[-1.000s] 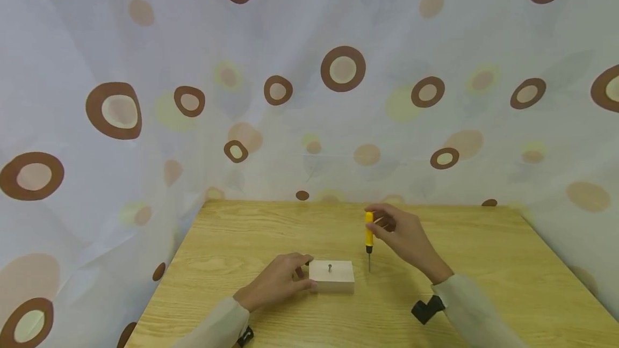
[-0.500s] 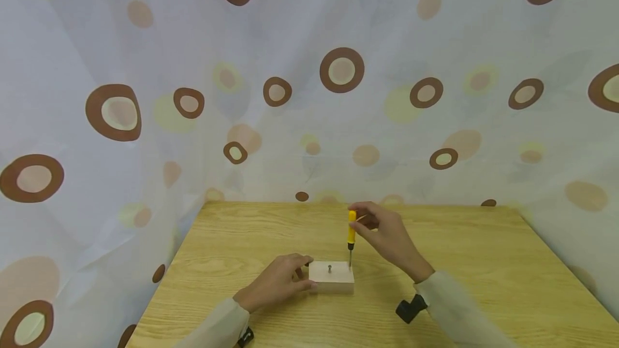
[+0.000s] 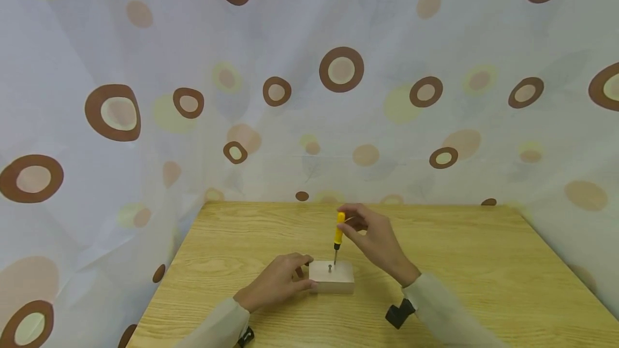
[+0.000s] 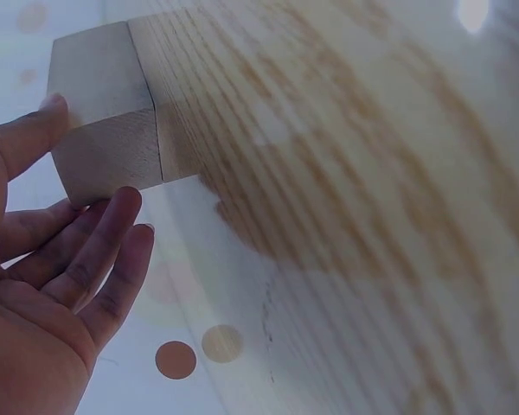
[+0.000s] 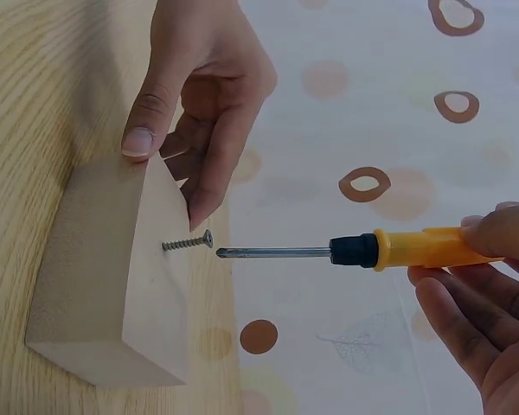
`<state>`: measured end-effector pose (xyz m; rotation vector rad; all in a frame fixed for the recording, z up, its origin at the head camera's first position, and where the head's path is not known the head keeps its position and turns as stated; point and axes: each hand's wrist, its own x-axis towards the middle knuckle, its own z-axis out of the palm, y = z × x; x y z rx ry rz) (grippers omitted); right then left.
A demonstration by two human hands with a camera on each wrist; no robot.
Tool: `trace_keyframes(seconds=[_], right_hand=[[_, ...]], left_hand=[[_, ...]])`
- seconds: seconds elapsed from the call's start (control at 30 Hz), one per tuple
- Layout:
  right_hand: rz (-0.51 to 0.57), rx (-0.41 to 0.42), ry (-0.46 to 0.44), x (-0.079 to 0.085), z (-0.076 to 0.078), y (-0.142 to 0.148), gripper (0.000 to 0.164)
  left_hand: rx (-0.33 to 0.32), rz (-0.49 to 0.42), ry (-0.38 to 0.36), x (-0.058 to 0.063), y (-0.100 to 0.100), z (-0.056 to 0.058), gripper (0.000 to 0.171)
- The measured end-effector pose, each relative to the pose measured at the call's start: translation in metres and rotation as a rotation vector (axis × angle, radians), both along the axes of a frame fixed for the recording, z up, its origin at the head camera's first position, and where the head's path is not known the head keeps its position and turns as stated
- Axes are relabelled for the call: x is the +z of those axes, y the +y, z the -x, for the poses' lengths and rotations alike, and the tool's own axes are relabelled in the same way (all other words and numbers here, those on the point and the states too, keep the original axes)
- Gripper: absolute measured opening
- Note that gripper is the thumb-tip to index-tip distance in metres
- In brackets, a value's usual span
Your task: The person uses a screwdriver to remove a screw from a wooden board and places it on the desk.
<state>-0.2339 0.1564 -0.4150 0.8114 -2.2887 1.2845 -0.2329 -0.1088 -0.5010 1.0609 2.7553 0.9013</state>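
A pale wooden block (image 3: 342, 278) lies flat on the table, with a screw (image 5: 189, 243) standing partly sunk in its top face. My left hand (image 3: 278, 279) grips the block's left end, the thumb (image 4: 43, 125) on the near side and fingers on the far side. In my right hand (image 3: 379, 238) is a screwdriver with a yellow handle (image 5: 424, 248) and a black collar, pinched between thumb and fingers. Its metal tip (image 5: 223, 252) hovers close to the screw head, with a small gap between them in the right wrist view.
The wood-grain table (image 3: 232, 235) extends around the block on all sides. Behind and beside it hangs a white sheet (image 3: 300, 26) patterned with brown rings and spots. A black wrist device (image 3: 400, 313) sits under the right sleeve.
My right hand has carried the screwdriver leftward, from beside the block to over it, near the screw. My left hand and the block have stayed in place.
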Motion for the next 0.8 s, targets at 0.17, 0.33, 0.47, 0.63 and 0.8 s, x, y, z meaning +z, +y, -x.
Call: trace_keyframes(seconds=[0.17,0.33,0.47,0.63,0.8], right_hand=[[0.015,0.024,0.012,0.000,-0.001,-0.006,0.035],[-0.004,0.015,0.033,-0.002,-0.002,-0.009,0.035],[-0.017,0.007,0.075,-0.003,-0.001,-0.011,0.032],[-0.022,0.030,0.099,-0.004,-0.001,-0.012,0.025],[-0.065,0.065,0.057,0.002,-0.001,-0.011,0.021]], left_hand=[[-0.008,-0.006,0.018,-0.001,0.001,0.000,0.056],[-0.016,-0.013,0.017,0.000,0.001,0.000,0.056],[-0.014,-0.021,0.005,-0.001,0.001,0.001,0.056],[-0.014,-0.026,-0.006,-0.001,0.001,0.001,0.057],[-0.012,-0.023,-0.005,-0.001,0.001,0.002,0.057]])
